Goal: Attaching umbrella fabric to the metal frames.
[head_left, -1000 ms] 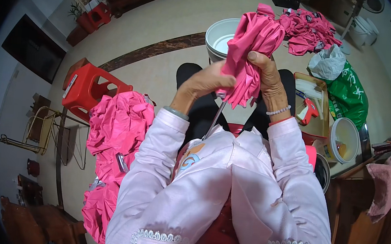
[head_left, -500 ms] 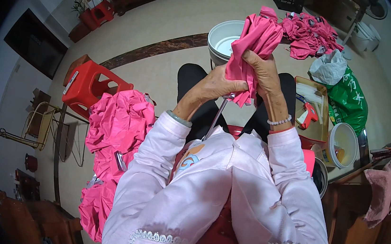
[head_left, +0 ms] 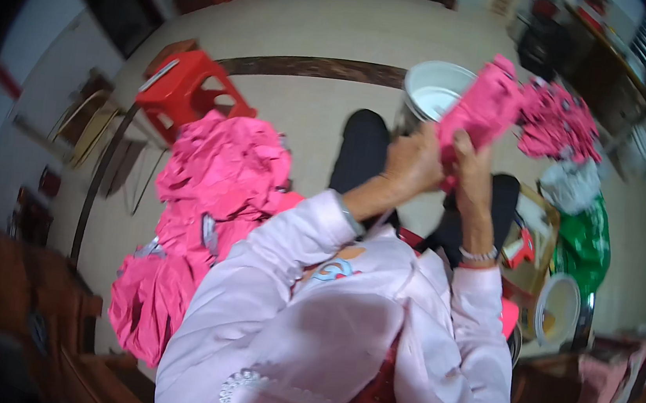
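A bunched pink umbrella [head_left: 488, 101] is held up in front of my knees, its pleated cloth gathered into a narrow bundle tilted up to the right. My left hand [head_left: 415, 162] closes round its lower left side. On the lower right, my right hand [head_left: 471, 163] grips the same cloth with the thumb lying along it. Motion blurs the fingers, and the umbrella's shaft is mostly hidden behind my left hand and sleeve. Behind the bundle stands a white bucket [head_left: 414, 105].
To the left lies a heap of pink umbrellas [head_left: 225, 160] beside a red plastic stool [head_left: 185, 91]. Another pink heap [head_left: 555, 124] rests on the floor at far right. Near my right knee are a tray with a red-handled tool [head_left: 522, 250], a green bag [head_left: 584, 249] and a white tub [head_left: 559, 305].
The view has swung, so the surroundings sit differently. My left hand has turned over, from thumb stretched across the cloth to a grip with its back showing. The bundle leans further right.
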`<state>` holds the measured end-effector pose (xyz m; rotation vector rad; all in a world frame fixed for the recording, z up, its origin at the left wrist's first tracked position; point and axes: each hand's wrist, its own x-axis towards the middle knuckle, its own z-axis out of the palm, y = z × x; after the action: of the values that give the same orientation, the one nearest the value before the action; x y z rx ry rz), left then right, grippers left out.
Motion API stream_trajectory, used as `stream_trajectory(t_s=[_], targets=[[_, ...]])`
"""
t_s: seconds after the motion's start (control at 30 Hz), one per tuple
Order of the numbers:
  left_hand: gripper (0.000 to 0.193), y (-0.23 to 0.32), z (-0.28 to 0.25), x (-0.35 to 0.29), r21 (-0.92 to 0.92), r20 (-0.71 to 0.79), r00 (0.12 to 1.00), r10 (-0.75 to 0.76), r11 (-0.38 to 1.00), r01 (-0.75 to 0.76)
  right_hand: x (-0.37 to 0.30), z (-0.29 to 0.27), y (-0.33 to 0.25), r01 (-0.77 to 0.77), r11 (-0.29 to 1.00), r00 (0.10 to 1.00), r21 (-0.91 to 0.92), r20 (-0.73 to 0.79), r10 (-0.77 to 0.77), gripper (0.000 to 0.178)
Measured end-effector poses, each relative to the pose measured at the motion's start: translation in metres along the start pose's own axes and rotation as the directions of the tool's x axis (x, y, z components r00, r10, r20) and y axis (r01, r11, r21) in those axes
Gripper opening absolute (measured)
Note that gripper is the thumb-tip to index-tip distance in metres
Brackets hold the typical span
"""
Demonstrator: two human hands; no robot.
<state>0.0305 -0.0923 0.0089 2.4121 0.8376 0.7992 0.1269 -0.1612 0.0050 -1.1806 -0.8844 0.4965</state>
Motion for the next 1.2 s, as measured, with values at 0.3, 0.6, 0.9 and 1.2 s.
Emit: stream_trajectory(t_s=[0.3, 0.6, 0.9, 1.2], targets=[[0.069, -0.008, -0.029, 0.001, -0.305, 0.120, 0.934, 0.337, 0.908, -0.288, -0.015, 0.002, -0.004, -0.051, 0.968, 0.986, 0.246, -0.143, 0.088, 0.043], [0.041, -0.025, -0.102, 0.024, -0.796, 0.446, 0.854, 0.269, 0.556, 0.241, -0.017, 0.045, -0.002, 0.126, 0.982, 0.981, -0.139, 0.165, -0.102, 0.037], [0.038, -0.048, -0.074, 0.039, -0.839, 0.366, 0.912, 0.185, 0.490, 0.238, -0.003, 0.060, 0.009, 0.229, 0.831, 0.969, -0.508, 0.202, -0.143, 0.056], [0.025, -0.111, -0.081, 0.065, -0.988, 0.097, 0.987, -0.128, 0.110, 0.111, -0.035, 0.054, 0.024, 0.313, 0.799, 0.866, -0.513, 0.500, -0.018, 0.049]])
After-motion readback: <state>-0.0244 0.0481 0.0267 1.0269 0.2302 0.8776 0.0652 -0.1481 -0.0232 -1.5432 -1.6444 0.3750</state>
